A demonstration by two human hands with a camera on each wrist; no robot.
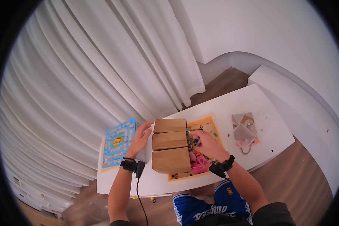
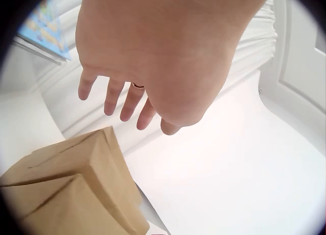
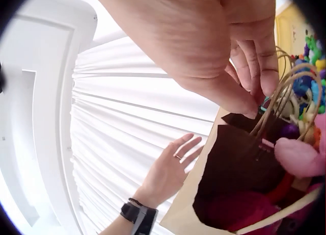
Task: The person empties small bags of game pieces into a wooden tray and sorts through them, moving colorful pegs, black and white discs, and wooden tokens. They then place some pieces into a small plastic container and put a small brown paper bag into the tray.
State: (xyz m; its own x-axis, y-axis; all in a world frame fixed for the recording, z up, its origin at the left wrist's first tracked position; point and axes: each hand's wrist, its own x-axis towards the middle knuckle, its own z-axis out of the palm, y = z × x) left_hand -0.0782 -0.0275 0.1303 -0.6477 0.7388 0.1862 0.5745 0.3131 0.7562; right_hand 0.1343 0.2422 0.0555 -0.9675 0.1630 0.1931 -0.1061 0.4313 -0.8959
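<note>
Three brown paper bags (image 1: 171, 162) form a row, mouths toward the right. My left hand (image 1: 139, 141) hovers off their left side, its fingers (image 2: 116, 95) extended and holding nothing. At the bag mouths, my right hand (image 1: 209, 146) has bent fingers. In the right wrist view its thumb and fingertips come close together beside the twisted handles (image 3: 285, 87) of one bag; whether they pinch anything is unclear. Inside that dark bag mouth (image 3: 239, 163) lies something magenta (image 3: 239, 207). Small colourful toys and a pink item (image 1: 199, 164) lie right of the bags.
Under the toys is a yellow-edged board or tray (image 1: 219, 132). A blue game board (image 1: 118, 143) is at the table's left side. Toward the right, a clear packet with coloured pieces (image 1: 245, 132) lies on the white table (image 1: 269, 124). White curtains (image 1: 83, 75) hang behind.
</note>
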